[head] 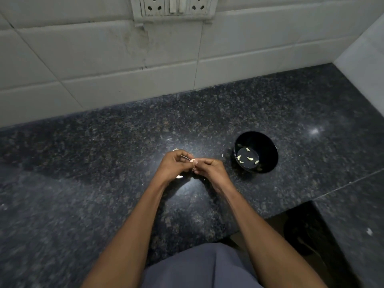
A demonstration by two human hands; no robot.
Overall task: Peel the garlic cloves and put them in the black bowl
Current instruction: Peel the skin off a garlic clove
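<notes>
My left hand (173,166) and my right hand (209,169) meet above the dark counter, fingers curled. Between their fingertips they pinch one small garlic clove (192,161), with a thin strip of skin sticking out of it. The black bowl (268,161) stands on the counter to the right of my hands, about a hand's width away. Several peeled cloves (249,158) lie on its bottom. A pale scrap, perhaps garlic or skin (179,176), shows on the counter under my left hand, mostly hidden.
The speckled granite counter (104,173) runs to a white tiled wall (104,59) at the back, with a socket panel (172,7) high up. At the right the counter steps back around a dark gap (301,231). Tiny bits of skin lie scattered.
</notes>
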